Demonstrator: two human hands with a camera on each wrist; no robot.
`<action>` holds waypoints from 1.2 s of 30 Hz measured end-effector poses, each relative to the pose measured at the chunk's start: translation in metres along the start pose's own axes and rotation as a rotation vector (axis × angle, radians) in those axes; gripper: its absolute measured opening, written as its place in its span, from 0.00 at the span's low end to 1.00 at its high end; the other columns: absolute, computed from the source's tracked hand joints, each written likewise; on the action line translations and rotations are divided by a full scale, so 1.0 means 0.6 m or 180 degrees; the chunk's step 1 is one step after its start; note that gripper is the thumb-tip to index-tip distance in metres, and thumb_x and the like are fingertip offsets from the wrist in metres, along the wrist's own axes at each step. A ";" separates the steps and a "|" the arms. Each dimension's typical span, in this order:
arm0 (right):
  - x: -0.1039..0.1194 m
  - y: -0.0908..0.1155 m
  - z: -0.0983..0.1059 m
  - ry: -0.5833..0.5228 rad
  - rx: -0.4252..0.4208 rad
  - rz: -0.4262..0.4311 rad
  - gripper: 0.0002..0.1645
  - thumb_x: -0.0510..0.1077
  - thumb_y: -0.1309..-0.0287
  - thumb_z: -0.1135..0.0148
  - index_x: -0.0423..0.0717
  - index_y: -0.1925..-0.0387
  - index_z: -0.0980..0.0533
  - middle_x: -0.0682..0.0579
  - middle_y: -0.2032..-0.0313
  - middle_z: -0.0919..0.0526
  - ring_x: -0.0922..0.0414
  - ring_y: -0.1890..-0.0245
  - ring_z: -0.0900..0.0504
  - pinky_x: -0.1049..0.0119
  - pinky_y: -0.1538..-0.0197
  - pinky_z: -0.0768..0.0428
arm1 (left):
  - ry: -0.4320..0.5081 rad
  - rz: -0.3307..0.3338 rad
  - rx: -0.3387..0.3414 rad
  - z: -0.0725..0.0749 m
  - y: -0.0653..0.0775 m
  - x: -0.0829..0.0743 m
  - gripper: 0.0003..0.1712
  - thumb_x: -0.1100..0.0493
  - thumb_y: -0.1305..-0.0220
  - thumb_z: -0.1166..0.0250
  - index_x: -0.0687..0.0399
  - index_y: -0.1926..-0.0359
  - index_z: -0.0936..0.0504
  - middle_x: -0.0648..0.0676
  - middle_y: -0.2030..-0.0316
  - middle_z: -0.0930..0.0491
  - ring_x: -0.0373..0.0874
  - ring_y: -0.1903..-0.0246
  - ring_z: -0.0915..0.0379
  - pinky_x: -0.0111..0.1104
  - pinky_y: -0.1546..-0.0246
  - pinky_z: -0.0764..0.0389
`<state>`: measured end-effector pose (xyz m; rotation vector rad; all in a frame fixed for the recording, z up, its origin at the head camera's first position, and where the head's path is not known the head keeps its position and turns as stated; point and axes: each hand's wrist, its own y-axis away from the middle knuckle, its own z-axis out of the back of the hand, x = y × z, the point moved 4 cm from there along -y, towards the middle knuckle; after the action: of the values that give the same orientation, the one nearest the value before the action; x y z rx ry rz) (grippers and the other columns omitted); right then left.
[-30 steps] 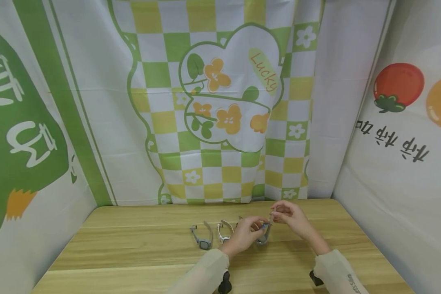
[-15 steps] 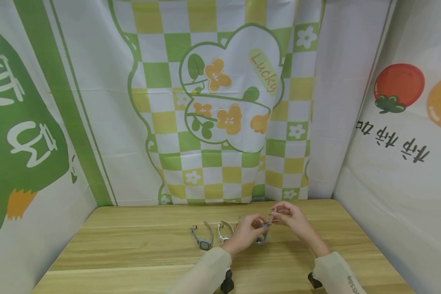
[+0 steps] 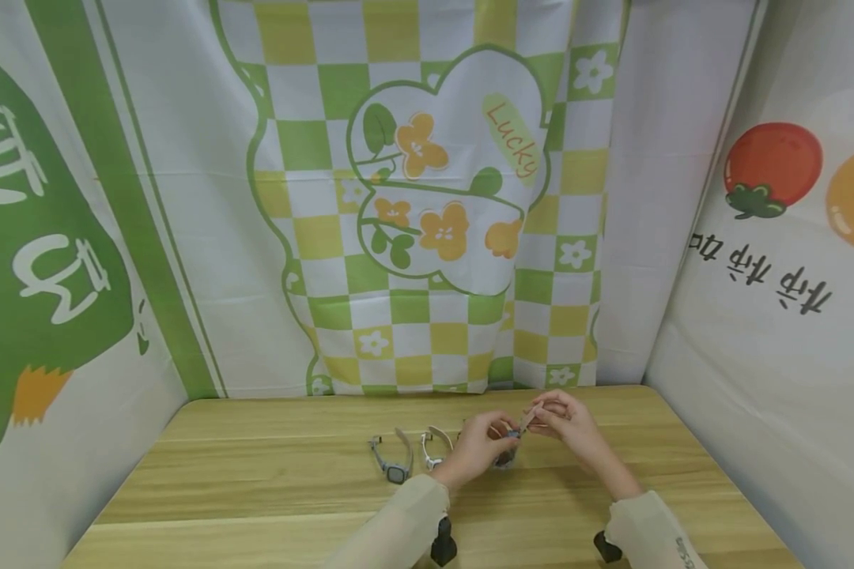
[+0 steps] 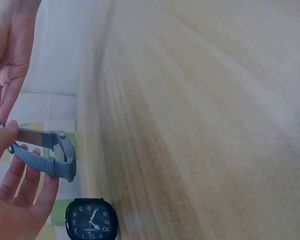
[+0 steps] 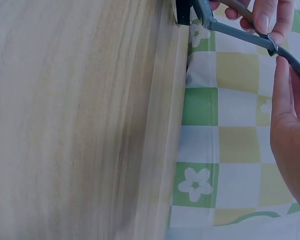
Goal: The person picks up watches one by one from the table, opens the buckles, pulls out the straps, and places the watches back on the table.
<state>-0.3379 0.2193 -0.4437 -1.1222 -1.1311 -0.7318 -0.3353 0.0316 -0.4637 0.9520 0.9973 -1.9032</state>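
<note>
A blue-grey wristwatch [image 4: 65,155] is held up off the table, its strap bent into a loop. My left hand [image 3: 475,448] pinches the strap near the buckle between thumb and fingers. On the right side, my right hand [image 3: 571,431] pinches the free strap end, which sticks up between its fingertips. Seen from the right wrist, the strap [image 5: 240,34] runs through a buckle or loop [image 5: 272,46] where the fingers of both hands meet. The watch's dial faces away in the left wrist view.
Left of my hands, a grey watch [image 3: 396,473] and a white watch [image 3: 432,463] lie on the wooden table [image 3: 256,490]. A black square-faced watch [image 4: 91,220] is close below the left hand. A checked cloth [image 3: 413,340] hangs behind the table.
The strap end in my right fingers has tilted further right. The watch case has turned and shifted slightly left under my left hand. Both hands keep their grip.
</note>
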 end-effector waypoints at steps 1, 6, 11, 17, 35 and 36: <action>-0.001 0.001 0.000 -0.0039 -0.0025 0.0000 0.06 0.31 0.23 0.45 0.35 0.50 0.25 0.59 0.56 0.11 0.63 0.54 0.12 0.63 0.47 0.12 | 0.0018 0.0007 0.0010 0.000 0.000 0.000 0.06 0.65 0.31 0.28 0.56 0.55 0.14 0.51 0.66 0.19 0.37 0.68 0.23 0.28 0.68 0.21; -0.003 0.003 0.000 -0.0224 -0.0104 -0.0005 0.11 0.31 0.23 0.45 0.49 0.54 0.21 0.59 0.57 0.11 0.62 0.54 0.11 0.62 0.46 0.13 | 0.0075 0.0054 0.0063 -0.001 -0.004 -0.004 0.05 0.65 0.31 0.28 0.57 0.56 0.15 0.50 0.68 0.20 0.39 0.70 0.25 0.27 0.72 0.24; -0.002 0.004 -0.001 -0.0279 -0.0095 0.0038 0.11 0.31 0.22 0.46 0.49 0.53 0.22 0.58 0.57 0.11 0.62 0.55 0.12 0.65 0.47 0.12 | 0.0069 0.0136 0.0160 -0.002 -0.007 -0.005 0.04 0.64 0.29 0.30 0.57 0.57 0.17 0.47 0.69 0.22 0.36 0.71 0.27 0.26 0.72 0.26; 0.000 0.002 -0.001 -0.0272 -0.0135 0.0029 0.11 0.30 0.23 0.46 0.48 0.53 0.22 0.57 0.57 0.11 0.62 0.57 0.12 0.66 0.49 0.12 | 0.0037 0.0142 0.0169 0.000 -0.006 -0.007 0.04 0.65 0.29 0.30 0.56 0.59 0.18 0.47 0.69 0.22 0.35 0.72 0.27 0.26 0.74 0.27; -0.002 0.003 0.003 -0.0206 -0.0222 -0.0043 0.09 0.31 0.24 0.44 0.46 0.53 0.22 0.54 0.56 0.11 0.62 0.56 0.11 0.66 0.49 0.12 | -0.0196 -0.0245 -0.0076 0.002 -0.001 -0.004 0.08 0.62 0.30 0.27 0.56 0.52 0.13 0.52 0.63 0.14 0.36 0.67 0.17 0.26 0.67 0.16; -0.002 0.003 0.003 -0.0199 -0.0224 -0.0042 0.08 0.31 0.24 0.44 0.45 0.53 0.22 0.55 0.56 0.11 0.62 0.56 0.11 0.66 0.49 0.12 | -0.0201 -0.0294 -0.0076 0.002 -0.001 -0.004 0.09 0.62 0.30 0.28 0.56 0.51 0.13 0.53 0.62 0.14 0.37 0.66 0.16 0.26 0.66 0.16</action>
<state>-0.3375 0.2216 -0.4454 -1.2050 -1.1739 -0.7564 -0.3348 0.0316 -0.4610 0.8398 1.0404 -1.9807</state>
